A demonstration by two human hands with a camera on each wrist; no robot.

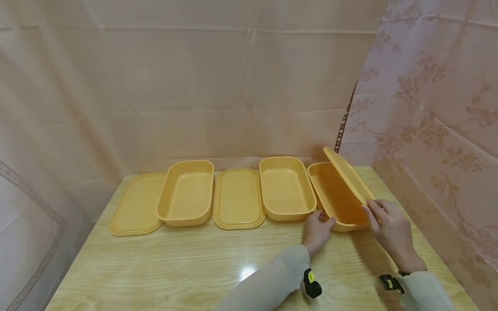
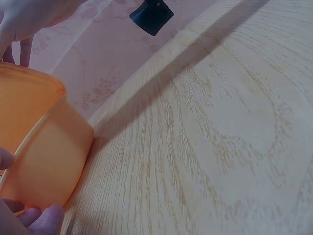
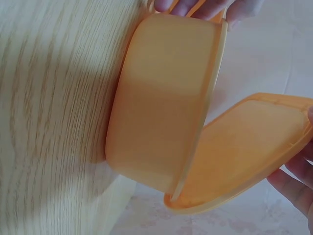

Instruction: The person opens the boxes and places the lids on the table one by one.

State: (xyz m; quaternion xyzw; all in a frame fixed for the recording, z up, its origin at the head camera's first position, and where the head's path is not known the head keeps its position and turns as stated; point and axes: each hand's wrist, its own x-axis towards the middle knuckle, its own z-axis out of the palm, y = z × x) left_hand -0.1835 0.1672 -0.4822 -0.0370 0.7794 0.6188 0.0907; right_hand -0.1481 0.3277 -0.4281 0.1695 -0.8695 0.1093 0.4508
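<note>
A yellow plastic food container [image 1: 330, 190] stands at the right end of the row on the table. Its lid [image 1: 349, 175] is tilted up along the container's right side, so the inside shows from the left. My right hand [image 1: 394, 233] grips the lid near its front corner. At the container's front left my left hand [image 1: 317, 232] holds the side wall, thumb near the rim and fingers against the outside. The right wrist view shows the lid's [image 3: 239, 152] lower edge meeting the container's [image 3: 161, 103] rim.
Two more open yellow containers [image 1: 288, 190] [image 1: 186, 194] stand to the left, nothing seen inside them. Flat lids [image 1: 240, 198] [image 1: 136, 205] lie beside them on the wood-grain table [image 1: 175, 268]. A beige cloth [image 1: 194, 86] hangs behind, and a floral cloth [image 1: 439, 129] on the right.
</note>
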